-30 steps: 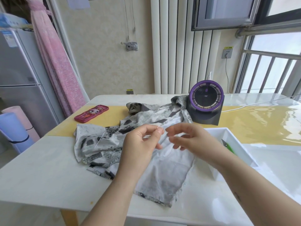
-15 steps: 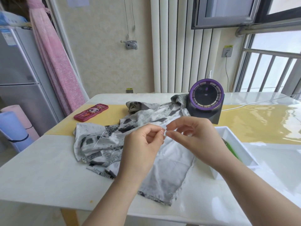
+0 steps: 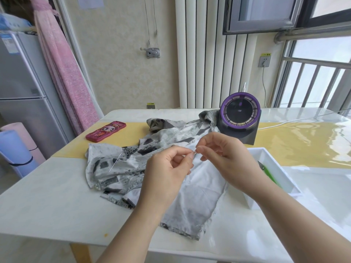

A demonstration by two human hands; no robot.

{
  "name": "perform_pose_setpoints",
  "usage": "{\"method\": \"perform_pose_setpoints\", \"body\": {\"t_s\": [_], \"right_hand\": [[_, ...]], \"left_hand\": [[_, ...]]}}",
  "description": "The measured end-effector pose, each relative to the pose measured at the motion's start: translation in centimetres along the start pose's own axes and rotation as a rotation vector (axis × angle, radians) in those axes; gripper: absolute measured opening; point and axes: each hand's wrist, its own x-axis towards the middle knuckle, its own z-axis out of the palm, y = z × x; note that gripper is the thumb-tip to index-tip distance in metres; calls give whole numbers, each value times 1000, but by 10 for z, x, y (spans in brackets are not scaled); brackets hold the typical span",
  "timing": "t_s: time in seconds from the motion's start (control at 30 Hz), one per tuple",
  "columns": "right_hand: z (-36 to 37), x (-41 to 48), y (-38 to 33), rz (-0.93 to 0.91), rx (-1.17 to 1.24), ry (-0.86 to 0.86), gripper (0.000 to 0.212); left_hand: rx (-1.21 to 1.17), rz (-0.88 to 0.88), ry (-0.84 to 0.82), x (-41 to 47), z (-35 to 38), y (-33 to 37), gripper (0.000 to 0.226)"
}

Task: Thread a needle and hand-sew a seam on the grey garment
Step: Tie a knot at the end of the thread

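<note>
Knotting the tail, apparently: left hand (image 3: 167, 168) and right hand (image 3: 226, 158) fingers pinching thread (image 3: 193, 153) at a small loop above grey garment (image 3: 197, 196), spread on table (image 3: 47, 196). Needle (image 3: 115, 163) lying on cloth, left. Next: draw loop tight, then fetch needle.

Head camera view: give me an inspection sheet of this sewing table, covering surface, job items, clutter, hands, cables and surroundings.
Surface: white table, yellow runner across it.
Job's things: grey garment spread out; needle lying on it; thread pinched between fingertips.
Clutter: red case, purple-rimmed fan, white tray holding a green-handled tool.
Hands: left hand and right hand both pinch the thread.
Cables: white cable runs right from the fan.
Surroundings: fridge, pink curtain, window.
</note>
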Motion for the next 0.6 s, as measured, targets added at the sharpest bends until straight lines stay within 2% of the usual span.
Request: {"method": "perform_pose_setpoints", "body": {"t_s": [0.33,0.37,0.43,0.5,0.6], "right_hand": [[1,0,0,31,82,-9,8],[1,0,2,66,167,-4,2],[3,-1,4,214,450,-21,10],[8,-2,5,375,715,-117,17],[15,-4,6,432,780,-319,19]], "left_hand": [[-10,-25,-8,0,0,1,17],[-30,-35,-7,0,0,1,15],[-83,-58,-4,0,0,2,13],[-81,-78,15,2,1,0,10],[-129,-136,53,2,2,1,11]]}}
